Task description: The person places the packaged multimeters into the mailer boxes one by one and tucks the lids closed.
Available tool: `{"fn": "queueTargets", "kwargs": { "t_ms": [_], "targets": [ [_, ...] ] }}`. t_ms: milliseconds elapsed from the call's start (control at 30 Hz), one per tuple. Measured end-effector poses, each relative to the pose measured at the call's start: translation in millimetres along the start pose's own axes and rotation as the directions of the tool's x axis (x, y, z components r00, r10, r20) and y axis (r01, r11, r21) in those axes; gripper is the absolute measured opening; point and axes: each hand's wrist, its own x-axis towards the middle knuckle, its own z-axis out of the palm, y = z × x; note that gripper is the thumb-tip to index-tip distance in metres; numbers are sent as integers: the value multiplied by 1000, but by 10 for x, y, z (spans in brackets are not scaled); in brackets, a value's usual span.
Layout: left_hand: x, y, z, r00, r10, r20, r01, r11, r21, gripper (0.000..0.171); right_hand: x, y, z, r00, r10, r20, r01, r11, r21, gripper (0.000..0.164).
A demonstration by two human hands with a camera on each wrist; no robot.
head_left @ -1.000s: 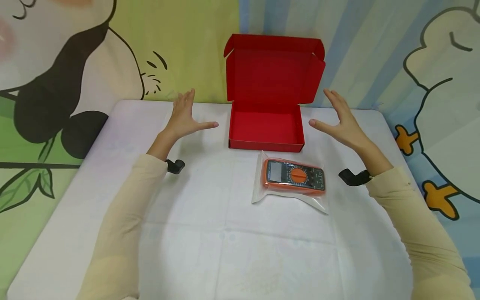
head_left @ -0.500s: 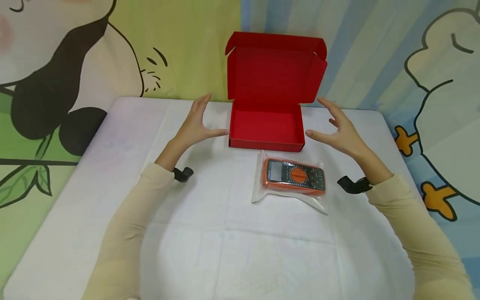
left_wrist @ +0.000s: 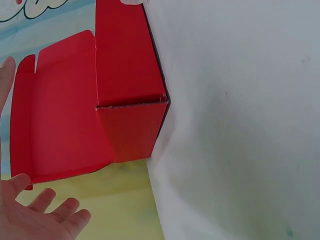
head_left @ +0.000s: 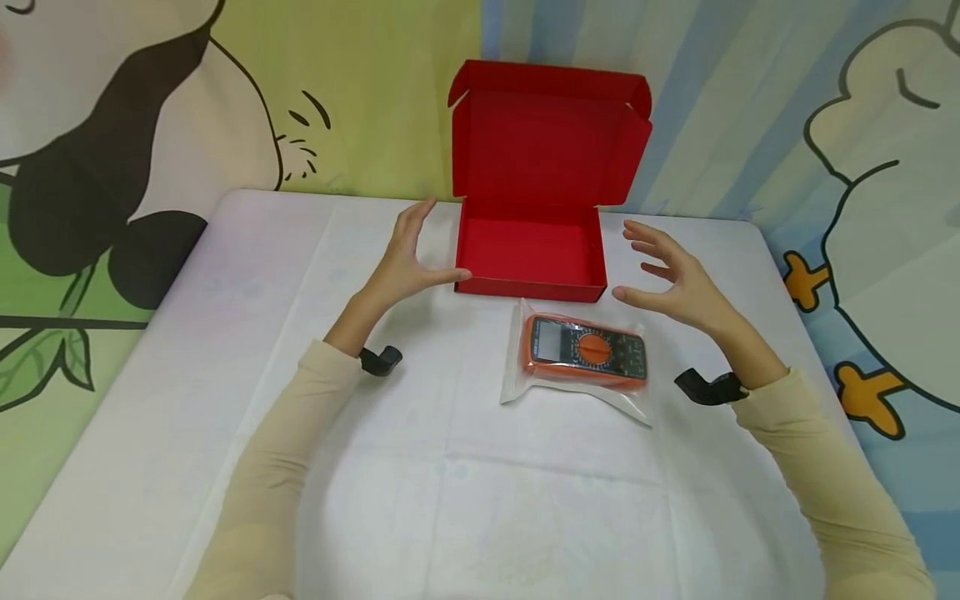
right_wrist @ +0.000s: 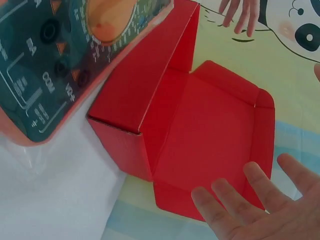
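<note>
From my remote post, I view 1 box (head_left: 525, 289) at the far edge of the desk (head_left: 487, 525), lid (head_left: 551, 137) standing at its back, a backdrop (head_left: 397, 100) behind both. A multimeter (head_left: 588, 350) in a bag (head_left: 513, 383) lies before the box, toward its right end. The left hand (head_left: 400, 271) is left of the box, the right hand (head_left: 686, 290) right of it.

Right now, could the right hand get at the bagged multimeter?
Probably yes: the right hand holds nothing, and nothing visible stands between it and the bagged multimeter in front of the red box.
</note>
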Motion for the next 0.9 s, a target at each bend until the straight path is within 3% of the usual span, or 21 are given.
{"fn": "queueTargets", "kwargs": {
  "t_ms": [233, 567, 700, 900],
  "targets": [
    [17, -56, 157, 1000, 27, 2, -27, 999, -31, 108, -87, 22, 109, 997, -69, 27, 68, 997, 35, 89],
    [53, -118, 344, 999, 18, 37, -15, 997, -81, 107, -191, 68, 175, 995, -91, 29, 90, 995, 50, 85],
    [44, -115, 405, 997, -11, 79, 23, 989, -147, 109, -235, 118, 204, 995, -90, 40, 87, 995, 56, 79],
    [3, -163, 534, 988, -48, 144, 89, 953, -289, 105, -332, 267, 297, 993, -95, 64, 90, 993, 78, 72]
  ]
}}
